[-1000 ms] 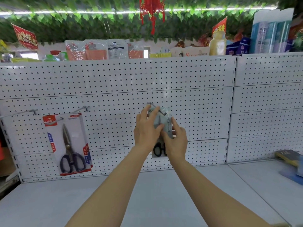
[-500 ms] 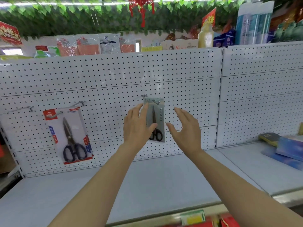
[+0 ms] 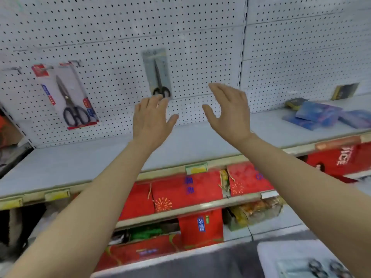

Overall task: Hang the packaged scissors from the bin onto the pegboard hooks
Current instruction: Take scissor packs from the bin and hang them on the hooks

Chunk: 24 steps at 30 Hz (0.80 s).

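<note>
Two hung scissor packs [image 3: 157, 72], [image 3: 65, 95]

White dotted pegboard [image 3: 200, 27], black-handled scissors [image 3: 159, 77], red boxes [image 3: 186, 189].

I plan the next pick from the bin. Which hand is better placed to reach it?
Probably the right hand: it is open and empty, on the same side as the bin at lower right. The left hand is farther away.

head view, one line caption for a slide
Both empty hands, left hand and right hand, open below grey-carded scissors hanging on the pegboard.
</note>
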{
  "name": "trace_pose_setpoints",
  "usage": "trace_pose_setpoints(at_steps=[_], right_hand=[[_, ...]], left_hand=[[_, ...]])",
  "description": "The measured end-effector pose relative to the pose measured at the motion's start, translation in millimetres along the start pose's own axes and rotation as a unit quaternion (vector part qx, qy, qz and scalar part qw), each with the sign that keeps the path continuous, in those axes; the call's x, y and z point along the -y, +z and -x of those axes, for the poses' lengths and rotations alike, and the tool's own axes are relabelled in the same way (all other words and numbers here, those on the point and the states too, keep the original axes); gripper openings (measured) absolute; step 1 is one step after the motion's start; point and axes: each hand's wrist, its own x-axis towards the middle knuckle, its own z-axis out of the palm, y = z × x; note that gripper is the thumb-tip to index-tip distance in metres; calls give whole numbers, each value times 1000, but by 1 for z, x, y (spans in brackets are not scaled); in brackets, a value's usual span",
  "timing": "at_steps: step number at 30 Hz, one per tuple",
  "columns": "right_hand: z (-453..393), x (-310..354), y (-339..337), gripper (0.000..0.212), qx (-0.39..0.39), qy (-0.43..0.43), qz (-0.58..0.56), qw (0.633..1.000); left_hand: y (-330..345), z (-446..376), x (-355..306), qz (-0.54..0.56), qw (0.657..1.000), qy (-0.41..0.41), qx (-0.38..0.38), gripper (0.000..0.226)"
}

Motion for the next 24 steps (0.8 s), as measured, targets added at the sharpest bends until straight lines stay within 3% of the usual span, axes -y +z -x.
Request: trace_pose_setpoints(at_steps=[9, 18, 24], right_hand=[[171, -73, -90, 43, 106, 93, 121, 983], [351, -124, -167, 41, 208, 212, 253, 921], [455, -141, -200, 39, 264, 265, 278, 885]], left_hand=[[81, 114, -112, 76, 986, 73, 129, 51], [170, 218, -220, 150, 944, 175, 236, 47], [215, 286, -284, 162, 902, 221, 335, 50]])
